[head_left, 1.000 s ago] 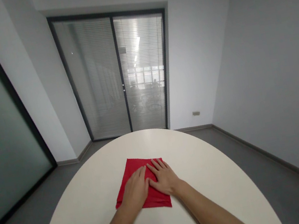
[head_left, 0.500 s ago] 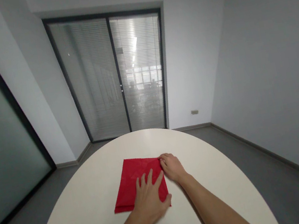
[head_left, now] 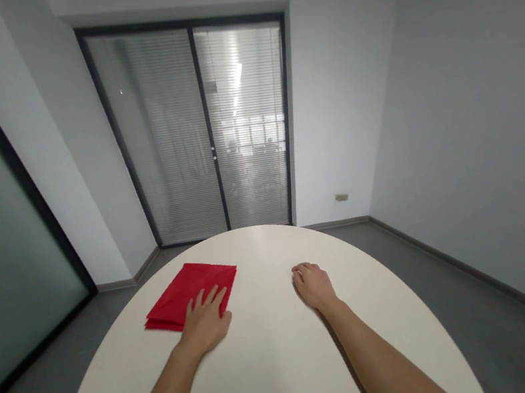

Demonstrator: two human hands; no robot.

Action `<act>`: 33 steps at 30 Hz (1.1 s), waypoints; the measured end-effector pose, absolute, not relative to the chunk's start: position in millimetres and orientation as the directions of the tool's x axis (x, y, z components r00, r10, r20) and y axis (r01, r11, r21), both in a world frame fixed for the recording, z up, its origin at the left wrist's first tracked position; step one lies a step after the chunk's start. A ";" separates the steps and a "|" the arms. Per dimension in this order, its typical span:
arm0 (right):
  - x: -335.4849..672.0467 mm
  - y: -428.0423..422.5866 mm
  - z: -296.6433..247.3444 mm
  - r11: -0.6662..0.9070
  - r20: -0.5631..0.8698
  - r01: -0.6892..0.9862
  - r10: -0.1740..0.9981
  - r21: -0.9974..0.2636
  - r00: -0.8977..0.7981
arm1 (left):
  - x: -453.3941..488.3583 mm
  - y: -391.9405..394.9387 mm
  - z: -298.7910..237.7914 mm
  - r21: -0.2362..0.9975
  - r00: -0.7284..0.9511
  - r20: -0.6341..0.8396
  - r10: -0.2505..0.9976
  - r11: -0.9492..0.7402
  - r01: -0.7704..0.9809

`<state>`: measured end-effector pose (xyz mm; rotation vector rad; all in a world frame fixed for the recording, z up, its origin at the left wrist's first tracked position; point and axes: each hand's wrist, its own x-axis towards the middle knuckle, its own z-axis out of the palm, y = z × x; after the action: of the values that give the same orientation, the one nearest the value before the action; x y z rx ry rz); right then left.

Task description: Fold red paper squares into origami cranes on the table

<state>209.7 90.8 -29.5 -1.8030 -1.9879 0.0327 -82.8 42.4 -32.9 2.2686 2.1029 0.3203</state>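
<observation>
A folded red cloth (head_left: 185,293) lies flat on the left part of the round white table, turned at an angle, its layers showing along the near-left edge. My left hand (head_left: 206,325) rests on its near-right part with fingers spread, palm down; the hand covers some of the cloth's near edge. To the right, apart from the cloth, my right hand (head_left: 315,285) is on the tabletop. Its fingers are curled together and nothing shows in them.
The round white table (head_left: 283,369) has a curved far edge. Beyond it stands a dark-framed glass partition with blinds (head_left: 161,140). A frosted glass panel (head_left: 3,256) is at the left, and a small socket plate (head_left: 341,197) sits low on the back wall.
The red cloth has slid left and a little away, turning as it went, with my left hand on it. My right hand has let go of its corner and is slightly farther right.
</observation>
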 end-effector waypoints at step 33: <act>184.3 92.8 -39.7 0.197 0.067 0.944 0.980 -0.265 -0.186 | -51.8 75.2 -56.1 0.203 0.192 0.195 0.962 -0.231 0.952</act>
<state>184.3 92.8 -39.7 -1.8458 -2.2487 0.2404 -51.8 75.2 -56.1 2.3970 1.9251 0.4376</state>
